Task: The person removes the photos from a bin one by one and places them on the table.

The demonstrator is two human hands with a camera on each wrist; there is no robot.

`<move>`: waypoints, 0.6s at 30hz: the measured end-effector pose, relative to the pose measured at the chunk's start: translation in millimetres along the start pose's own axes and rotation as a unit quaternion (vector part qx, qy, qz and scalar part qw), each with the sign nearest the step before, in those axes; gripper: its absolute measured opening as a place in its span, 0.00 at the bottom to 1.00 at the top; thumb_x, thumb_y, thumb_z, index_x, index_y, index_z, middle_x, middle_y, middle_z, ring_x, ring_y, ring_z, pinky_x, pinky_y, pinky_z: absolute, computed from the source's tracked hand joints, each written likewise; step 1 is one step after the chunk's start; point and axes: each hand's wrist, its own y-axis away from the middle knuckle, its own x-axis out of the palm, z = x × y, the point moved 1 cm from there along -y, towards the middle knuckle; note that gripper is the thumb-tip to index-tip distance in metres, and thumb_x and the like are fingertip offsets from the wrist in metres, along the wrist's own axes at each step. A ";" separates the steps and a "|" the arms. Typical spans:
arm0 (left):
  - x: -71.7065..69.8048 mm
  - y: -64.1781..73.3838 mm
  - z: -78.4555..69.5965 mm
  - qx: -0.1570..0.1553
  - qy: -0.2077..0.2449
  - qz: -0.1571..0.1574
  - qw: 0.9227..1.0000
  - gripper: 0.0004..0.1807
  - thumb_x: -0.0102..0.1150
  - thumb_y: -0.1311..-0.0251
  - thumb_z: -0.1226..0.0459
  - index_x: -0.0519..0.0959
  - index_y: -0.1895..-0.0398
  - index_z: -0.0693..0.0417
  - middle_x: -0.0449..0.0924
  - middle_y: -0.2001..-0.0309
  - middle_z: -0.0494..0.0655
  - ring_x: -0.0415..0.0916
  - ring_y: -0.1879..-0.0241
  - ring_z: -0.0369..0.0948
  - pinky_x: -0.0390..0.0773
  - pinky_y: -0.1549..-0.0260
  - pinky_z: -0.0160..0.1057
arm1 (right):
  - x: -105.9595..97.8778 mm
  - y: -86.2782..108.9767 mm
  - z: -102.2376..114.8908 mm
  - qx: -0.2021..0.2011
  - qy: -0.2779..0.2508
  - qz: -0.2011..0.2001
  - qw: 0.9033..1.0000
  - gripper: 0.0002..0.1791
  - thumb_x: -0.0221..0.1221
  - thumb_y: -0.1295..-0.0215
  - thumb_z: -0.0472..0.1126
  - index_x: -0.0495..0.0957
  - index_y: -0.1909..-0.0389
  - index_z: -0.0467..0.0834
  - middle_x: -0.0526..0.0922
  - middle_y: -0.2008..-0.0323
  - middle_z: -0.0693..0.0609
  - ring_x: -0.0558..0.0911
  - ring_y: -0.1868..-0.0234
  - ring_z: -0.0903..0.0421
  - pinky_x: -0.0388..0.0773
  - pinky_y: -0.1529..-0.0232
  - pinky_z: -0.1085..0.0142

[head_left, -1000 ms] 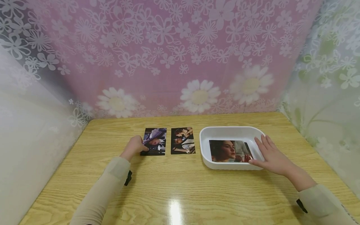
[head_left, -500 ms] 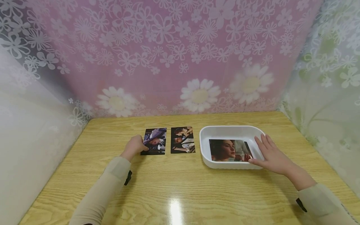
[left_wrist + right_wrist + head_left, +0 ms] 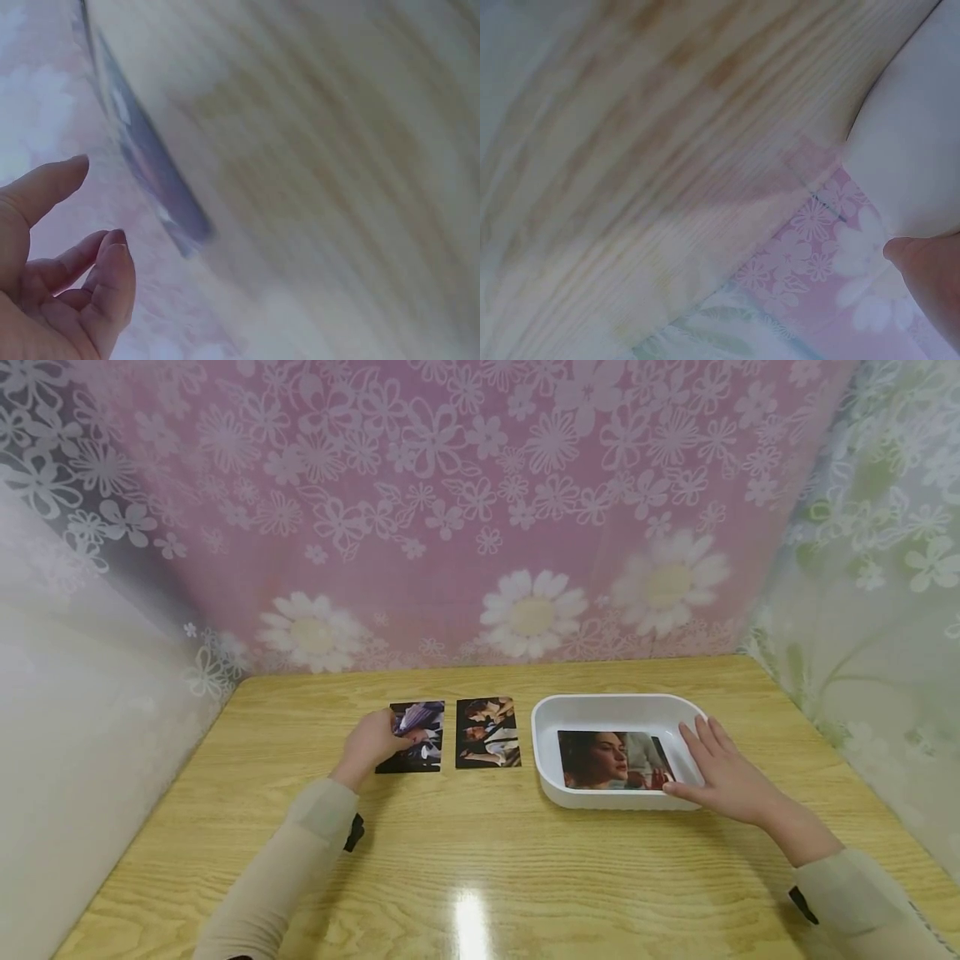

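Note:
My left hand (image 3: pixel 372 742) is over the left part of a photo print (image 3: pixel 426 735) showing a purple-striped figure, which lies flat on the table. In the left wrist view, thumb and fingers (image 3: pixel 109 281) are spread apart with nothing between them, beside the print (image 3: pixel 154 161). A second photo print (image 3: pixel 487 735) lies just to its right. Further right, my right hand (image 3: pixel 727 781) rests with straight fingers on the right end of a white plastic tray (image 3: pixel 615 702), thumb at the near rim. Inside the tray is a portrait photo (image 3: pixel 600 762); a dark edge shows beneath it.
The wood-grain table (image 3: pixel 480 843) runs back to a pink flowered curtain (image 3: pixel 420 527). Pale flowered cloth (image 3: pixel 885 610) hangs along the right side, and a whitish panel (image 3: pixel 90 693) borders the left.
My left hand has shifted right from the photo print's left edge to farther over it. The print stays where it was, and my right hand keeps its place on the tray.

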 end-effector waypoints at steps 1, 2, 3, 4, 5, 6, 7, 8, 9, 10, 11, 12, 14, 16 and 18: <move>0.2 0.3 -4.7 0.007 0.004 -0.005 1.000 0.21 0.63 0.51 0.54 0.73 0.64 0.63 0.71 0.74 0.49 0.63 0.78 0.42 0.63 0.81 0.39 | 0.0 -0.3 0.0 0.001 -0.001 0.001 1.000 0.52 0.55 0.44 0.58 0.40 0.36 0.27 0.37 0.38 0.25 0.28 0.36 0.41 0.32 0.39 0.50; 0.5 0.8 -9.9 0.014 0.007 -0.011 1.000 0.22 0.63 0.51 0.54 0.73 0.62 0.64 0.71 0.73 0.50 0.64 0.77 0.42 0.64 0.80 0.39 | 0.1 -0.6 0.1 0.001 -0.001 0.001 1.000 0.52 0.55 0.44 0.57 0.40 0.36 0.27 0.37 0.38 0.25 0.28 0.36 0.41 0.32 0.39 0.50; 1.1 1.6 -15.4 0.022 0.014 -0.015 1.000 0.23 0.63 0.51 0.53 0.73 0.61 0.64 0.72 0.72 0.50 0.65 0.76 0.42 0.66 0.78 0.40 | 0.3 -0.9 0.1 0.001 -0.001 0.001 1.000 0.52 0.55 0.45 0.58 0.40 0.36 0.27 0.37 0.38 0.25 0.28 0.36 0.41 0.32 0.39 0.50; 2.4 2.0 -21.3 0.032 0.021 -0.019 0.999 0.23 0.62 0.50 0.54 0.73 0.59 0.64 0.72 0.70 0.51 0.67 0.75 0.42 0.68 0.76 0.40 | 0.3 -0.9 -0.1 0.002 -0.001 0.002 1.000 0.52 0.56 0.45 0.58 0.40 0.36 0.26 0.37 0.38 0.25 0.28 0.36 0.41 0.32 0.39 0.50; 3.8 2.7 -27.6 0.042 0.031 -0.022 0.998 0.23 0.62 0.50 0.56 0.72 0.57 0.63 0.73 0.66 0.52 0.68 0.72 0.43 0.70 0.73 0.41 | 0.4 -0.8 -0.3 0.002 0.000 0.002 1.000 0.52 0.56 0.45 0.58 0.41 0.36 0.26 0.37 0.38 0.25 0.28 0.36 0.41 0.32 0.39 0.50; 5.5 3.3 -34.3 0.051 0.043 -0.022 0.998 0.23 0.62 0.50 0.56 0.72 0.55 0.63 0.74 0.64 0.53 0.69 0.70 0.43 0.71 0.70 0.42 | 0.5 -0.8 -0.5 0.002 0.000 0.003 1.000 0.52 0.55 0.45 0.58 0.40 0.36 0.26 0.37 0.38 0.25 0.28 0.36 0.41 0.32 0.39 0.50; 7.7 3.9 -40.8 0.062 0.056 -0.022 0.996 0.24 0.63 0.50 0.57 0.72 0.54 0.63 0.74 0.62 0.54 0.70 0.68 0.43 0.71 0.68 0.43 | 0.6 -0.8 -0.7 0.002 0.001 0.004 1.000 0.52 0.55 0.45 0.58 0.40 0.36 0.26 0.37 0.38 0.25 0.28 0.36 0.41 0.32 0.39 0.50; 9.6 4.9 -47.8 0.075 0.069 -0.022 0.995 0.24 0.63 0.50 0.57 0.72 0.53 0.62 0.74 0.60 0.54 0.71 0.66 0.44 0.72 0.66 0.43 | 0.7 -0.8 -0.8 0.002 0.001 0.004 1.000 0.52 0.55 0.45 0.58 0.40 0.36 0.26 0.37 0.38 0.25 0.28 0.36 0.41 0.32 0.39 0.50; 11.9 5.4 -54.6 0.088 0.080 -0.022 0.993 0.23 0.63 0.50 0.57 0.72 0.53 0.61 0.74 0.59 0.54 0.71 0.64 0.44 0.72 0.65 0.43 | 0.7 -0.7 -1.0 0.002 0.001 0.005 1.000 0.52 0.55 0.45 0.58 0.40 0.36 0.26 0.37 0.38 0.25 0.27 0.36 0.41 0.32 0.39 0.51; 14.2 5.9 -61.3 0.106 0.093 -0.022 0.990 0.23 0.63 0.50 0.58 0.72 0.54 0.60 0.74 0.59 0.54 0.71 0.63 0.45 0.72 0.64 0.43 | 0.8 -0.5 -1.2 0.003 0.001 0.006 1.000 0.52 0.55 0.45 0.58 0.40 0.36 0.26 0.37 0.38 0.25 0.27 0.36 0.42 0.31 0.39 0.51; 16.2 6.6 -68.4 0.125 0.107 -0.021 0.986 0.22 0.63 0.50 0.58 0.72 0.53 0.60 0.73 0.58 0.55 0.71 0.62 0.45 0.72 0.63 0.43 | 0.8 -0.4 -1.3 0.003 0.002 0.006 1.000 0.52 0.55 0.45 0.58 0.40 0.36 0.26 0.37 0.38 0.25 0.27 0.36 0.42 0.31 0.39 0.51; 18.2 7.2 -75.5 0.149 0.114 -0.022 0.982 0.22 0.63 0.50 0.58 0.72 0.54 0.59 0.73 0.58 0.54 0.71 0.60 0.46 0.72 0.63 0.42 | 0.9 -0.4 -1.4 0.002 0.002 0.006 1.000 0.52 0.55 0.45 0.58 0.40 0.37 0.25 0.37 0.38 0.25 0.27 0.36 0.42 0.30 0.39 0.52; 21.8 9.0 -89.5 0.197 0.126 -0.026 0.972 0.21 0.63 0.50 0.58 0.73 0.55 0.57 0.73 0.58 0.53 0.71 0.59 0.46 0.72 0.61 0.42 | 0.8 -0.5 -1.5 0.000 0.003 0.004 1.000 0.52 0.55 0.45 0.58 0.40 0.37 0.25 0.38 0.38 0.25 0.27 0.36 0.42 0.29 0.39 0.53; 25.6 11.0 -102.7 0.244 0.139 -0.027 0.960 0.21 0.62 0.49 0.57 0.72 0.54 0.57 0.72 0.58 0.52 0.70 0.58 0.44 0.71 0.60 0.40 | 0.7 -0.7 -1.4 -0.002 0.003 0.003 1.000 0.52 0.55 0.45 0.58 0.40 0.37 0.25 0.38 0.38 0.25 0.27 0.36 0.42 0.29 0.39 0.54; 29.6 13.2 -116.2 0.273 0.148 -0.026 0.950 0.22 0.62 0.50 0.56 0.72 0.53 0.57 0.71 0.58 0.50 0.70 0.58 0.42 0.71 0.61 0.37 | 0.2 -0.8 -0.9 -0.002 0.002 0.004 1.000 0.52 0.55 0.44 0.57 0.40 0.37 0.25 0.38 0.38 0.25 0.27 0.36 0.42 0.29 0.39 0.54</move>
